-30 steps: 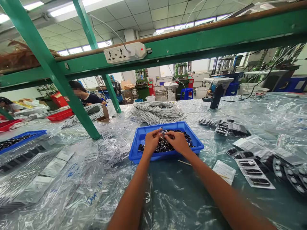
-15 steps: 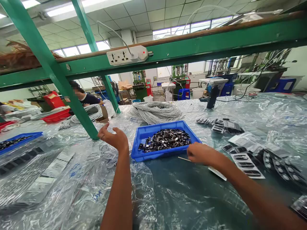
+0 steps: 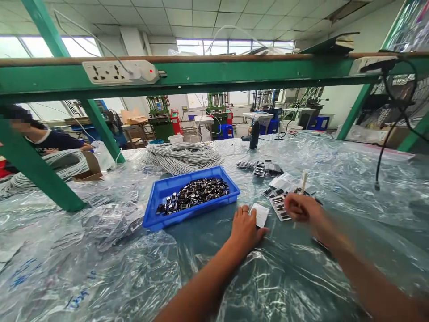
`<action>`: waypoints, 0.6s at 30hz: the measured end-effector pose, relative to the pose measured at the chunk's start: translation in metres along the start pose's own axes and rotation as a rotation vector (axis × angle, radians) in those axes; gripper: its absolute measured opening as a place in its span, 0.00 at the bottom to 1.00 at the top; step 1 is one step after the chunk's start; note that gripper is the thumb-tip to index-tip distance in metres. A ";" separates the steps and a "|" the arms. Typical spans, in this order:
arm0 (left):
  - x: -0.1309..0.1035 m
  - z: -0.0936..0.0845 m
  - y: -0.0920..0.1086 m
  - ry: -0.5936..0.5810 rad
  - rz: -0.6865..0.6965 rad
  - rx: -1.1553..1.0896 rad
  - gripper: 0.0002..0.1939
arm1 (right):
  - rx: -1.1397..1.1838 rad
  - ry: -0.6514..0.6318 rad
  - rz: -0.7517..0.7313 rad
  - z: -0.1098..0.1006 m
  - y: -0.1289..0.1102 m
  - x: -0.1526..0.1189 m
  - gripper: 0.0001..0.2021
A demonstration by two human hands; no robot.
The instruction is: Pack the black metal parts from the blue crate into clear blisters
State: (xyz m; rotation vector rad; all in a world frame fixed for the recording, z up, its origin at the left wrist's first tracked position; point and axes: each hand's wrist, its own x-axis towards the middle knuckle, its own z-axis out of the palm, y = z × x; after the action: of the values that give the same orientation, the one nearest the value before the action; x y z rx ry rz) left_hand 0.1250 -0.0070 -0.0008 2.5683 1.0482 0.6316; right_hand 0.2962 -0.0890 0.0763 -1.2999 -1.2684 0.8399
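Observation:
My left hand [image 3: 246,228] lies palm down on the plastic-covered table, its thumb stretched out to the side. Beside its fingers, partly under them, is a small white card [image 3: 260,215]. My right hand [image 3: 301,209] is closed around a thin pale stick [image 3: 304,182] that points upward; the hand is slightly blurred. Just left of that hand lies a tray-like card of dark strips [image 3: 280,208]. A blue tray [image 3: 191,219] stands left of my hands, holding a heap of small black and shiny metal parts [image 3: 203,193].
Coils of grey cable [image 3: 182,157] lie behind the tray. Packs of dark parts [image 3: 264,168] and a black upright object [image 3: 254,135] are farther right. A green beam with a power strip [image 3: 117,73] crosses above. A person [image 3: 43,134] sits at far left.
The view has turned right. My left hand has come down from the air left of the tray to the white card. My right hand has moved right with the stick, which now points up.

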 end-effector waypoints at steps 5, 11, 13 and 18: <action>-0.007 -0.001 -0.005 -0.069 -0.065 -0.004 0.21 | 0.474 -0.122 0.074 0.050 0.002 0.031 0.19; -0.033 -0.020 -0.036 -0.062 -0.155 -0.402 0.29 | 0.592 -0.018 0.053 0.109 0.025 0.062 0.28; -0.037 -0.018 -0.037 -0.034 -0.186 -0.440 0.27 | 0.614 0.022 0.057 0.118 0.036 0.062 0.30; -0.033 -0.012 -0.032 -0.026 -0.206 -0.457 0.23 | 0.542 0.112 0.043 0.128 0.050 0.057 0.31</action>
State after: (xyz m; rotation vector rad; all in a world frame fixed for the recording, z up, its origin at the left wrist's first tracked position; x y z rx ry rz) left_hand 0.0791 -0.0073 -0.0133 2.0437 1.0057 0.6886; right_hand 0.1928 0.0009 0.0177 -0.9232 -0.8443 1.0376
